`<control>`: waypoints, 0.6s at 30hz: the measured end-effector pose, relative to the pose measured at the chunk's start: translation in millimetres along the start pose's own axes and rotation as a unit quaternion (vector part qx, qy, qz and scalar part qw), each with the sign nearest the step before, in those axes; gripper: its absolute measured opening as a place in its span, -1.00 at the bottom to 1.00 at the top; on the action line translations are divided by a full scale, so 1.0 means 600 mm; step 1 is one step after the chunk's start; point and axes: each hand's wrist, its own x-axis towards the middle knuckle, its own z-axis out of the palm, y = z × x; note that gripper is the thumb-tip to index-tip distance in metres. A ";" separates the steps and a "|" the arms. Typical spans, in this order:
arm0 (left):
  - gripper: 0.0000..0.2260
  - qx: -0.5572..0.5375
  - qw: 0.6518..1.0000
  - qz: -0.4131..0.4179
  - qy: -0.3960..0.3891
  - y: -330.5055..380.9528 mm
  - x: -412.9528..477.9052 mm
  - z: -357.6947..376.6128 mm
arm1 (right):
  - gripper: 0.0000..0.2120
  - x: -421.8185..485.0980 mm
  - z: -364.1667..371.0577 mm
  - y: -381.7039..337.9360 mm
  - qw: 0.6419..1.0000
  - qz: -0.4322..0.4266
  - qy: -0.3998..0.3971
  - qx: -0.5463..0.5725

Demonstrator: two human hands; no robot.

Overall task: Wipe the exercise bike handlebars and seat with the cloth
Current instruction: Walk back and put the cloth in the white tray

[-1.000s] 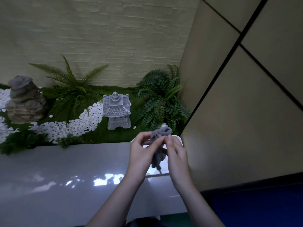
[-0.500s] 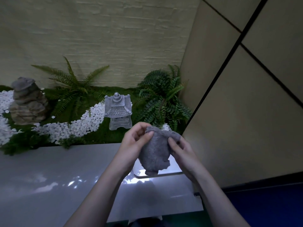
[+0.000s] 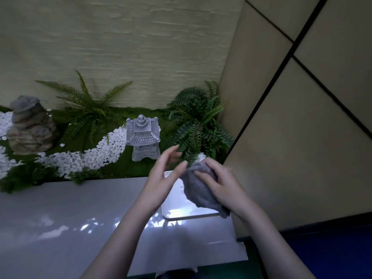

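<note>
A grey fluffy cloth [image 3: 198, 193] hangs bunched in the air above a white box. My right hand [image 3: 220, 183] grips it from the right, fingers curled over its top. Just left of the cloth, my left hand [image 3: 164, 177] has its fingers straight and spread, the fingertips close to the cloth's upper left edge; whether they touch it I cannot tell. No exercise bike, handlebars or seat are in view.
A white box [image 3: 173, 210] sits on a glossy grey ledge [image 3: 60, 218]. Behind it lies a decorative garden with a stone lantern [image 3: 143, 135], ferns [image 3: 198, 125], white pebbles [image 3: 96, 154] and a rock pile [image 3: 30, 125]. A beige panelled wall [image 3: 302, 137] stands at the right, above blue floor [image 3: 332, 252].
My left hand has let go of the cloth and opened. My right hand has taken the cloth to the right and closed over it.
</note>
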 end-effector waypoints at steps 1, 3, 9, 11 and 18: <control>-0.54 0.020 0.999 0.005 -0.040 0.010 0.003 0.001 | -0.95 0.002 0.000 0.001 1.000 -0.001 -0.016 -0.006; -0.71 0.055 0.996 0.019 -0.074 0.022 0.009 0.009 | -1.00 0.004 0.001 0.002 1.000 0.000 -0.024 0.007; -0.87 0.033 0.998 0.030 -0.047 0.017 0.000 0.027 | -0.86 -0.009 0.003 0.011 0.993 0.051 -0.024 0.102; -0.83 0.014 1.000 0.024 -0.011 0.010 -0.004 0.032 | -0.82 -0.017 0.006 0.020 0.991 0.060 -0.021 0.118; -0.84 0.017 0.995 0.033 0.091 0.000 -0.015 0.030 | -0.88 -0.046 0.007 0.064 0.966 0.141 0.028 0.216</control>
